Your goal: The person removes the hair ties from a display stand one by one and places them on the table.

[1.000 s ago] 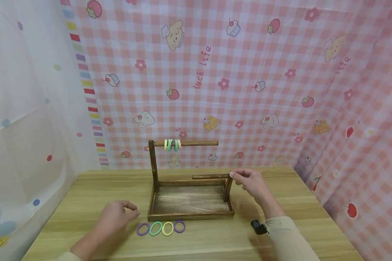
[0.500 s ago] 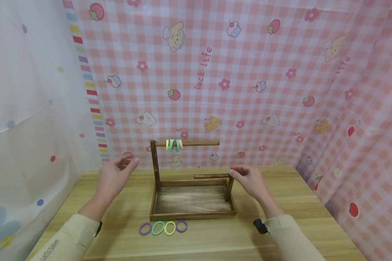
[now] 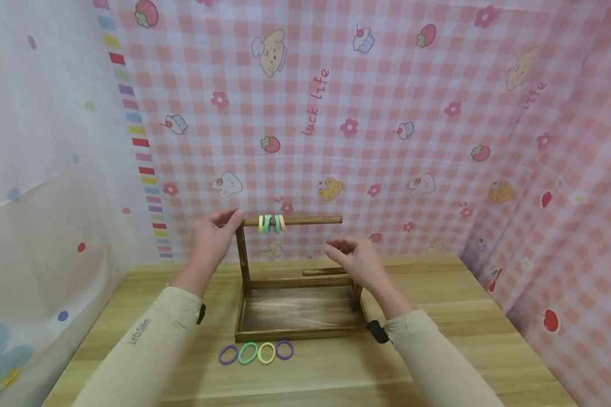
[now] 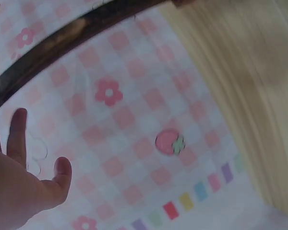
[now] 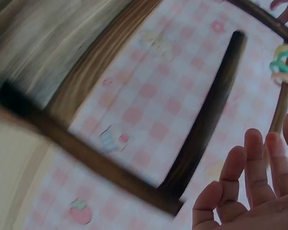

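Note:
A dark wooden rack (image 3: 300, 333) stands on the table, a shallow tray with a tall post at left and a short one at right. My left hand (image 3: 214, 234) holds the top of the tall post (image 3: 243, 257), thumb and forefinger at its corner. Yellow, green and peach bands (image 3: 272, 224) hang on the upper bar (image 3: 315, 220), near that post. My right hand (image 3: 358, 260) is raised in front of the short post and lower bar (image 3: 322, 272), below the upper bar's free end. Its fingers (image 5: 255, 165) are loosely bent, with nothing between them.
In front of the rack, purple, green and yellow ring bands (image 3: 267, 353) lie in a row on the wooden table (image 3: 326, 379). A pink checked cloth (image 3: 387, 102) hangs behind, and a pale curtain (image 3: 46, 198) on the left.
My left hand has risen from beside the loose bands to the tall post's top. My right hand has left the short post's top, moving up and left.

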`<state>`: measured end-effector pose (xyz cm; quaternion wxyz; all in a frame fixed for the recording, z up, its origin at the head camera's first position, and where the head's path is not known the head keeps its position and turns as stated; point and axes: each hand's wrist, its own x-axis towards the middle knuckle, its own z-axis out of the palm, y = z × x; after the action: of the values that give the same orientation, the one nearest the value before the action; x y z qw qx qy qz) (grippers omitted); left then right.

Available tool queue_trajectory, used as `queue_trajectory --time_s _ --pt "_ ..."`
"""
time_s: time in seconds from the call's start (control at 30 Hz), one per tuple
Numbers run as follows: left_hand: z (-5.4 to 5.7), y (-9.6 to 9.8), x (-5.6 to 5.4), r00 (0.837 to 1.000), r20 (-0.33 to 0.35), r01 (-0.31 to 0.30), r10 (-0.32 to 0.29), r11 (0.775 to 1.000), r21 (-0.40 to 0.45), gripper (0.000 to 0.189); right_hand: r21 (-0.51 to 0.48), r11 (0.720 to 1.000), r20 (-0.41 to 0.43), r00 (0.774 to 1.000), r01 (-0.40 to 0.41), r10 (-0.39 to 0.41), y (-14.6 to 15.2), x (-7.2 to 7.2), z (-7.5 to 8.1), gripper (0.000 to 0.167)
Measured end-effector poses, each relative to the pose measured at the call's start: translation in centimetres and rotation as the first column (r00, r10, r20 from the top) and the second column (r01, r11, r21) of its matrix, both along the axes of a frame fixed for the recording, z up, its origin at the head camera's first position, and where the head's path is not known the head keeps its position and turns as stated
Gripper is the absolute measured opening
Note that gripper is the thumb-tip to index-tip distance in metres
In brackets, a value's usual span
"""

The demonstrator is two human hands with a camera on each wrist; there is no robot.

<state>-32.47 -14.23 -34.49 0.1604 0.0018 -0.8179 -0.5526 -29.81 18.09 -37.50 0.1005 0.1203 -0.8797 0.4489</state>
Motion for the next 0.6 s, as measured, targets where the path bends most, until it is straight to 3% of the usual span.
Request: queue_trajectory --time_s 0.13,0.27,0.4,0.6 --pt "-0.6 0.6 -0.3 0.999 0.043 -0.035 0.031 0.995 0.094 0.052 0.008 1.0 -0.077 0.997 0.004 -0.003 -2.6 -0.4 0.4 0.029" --pt "-1.0 0.2 -0.5 0.995 0.083 -0.065 0.048 0.974 0.216 0.054 0.038 0.998 -0.157 0.987 0.043 -0.037 -5.8 -1.0 0.5 0.03" --pt "-1.2 0.1 -0.7 0.996 0.078 -0.055 0.034 0.955 0.292 0.054 0.015 0.997 -0.157 0.985 0.069 -0.066 -8.2 -1.3 0.4 0.033" --pt "-1.5 0.8 -0.9 0.997 0.073 -0.03 0.008 0.952 0.306 0.052 -0.071 0.991 -0.101 0.987 0.116 -0.123 -9.8 -1.6 0.0 0.036"
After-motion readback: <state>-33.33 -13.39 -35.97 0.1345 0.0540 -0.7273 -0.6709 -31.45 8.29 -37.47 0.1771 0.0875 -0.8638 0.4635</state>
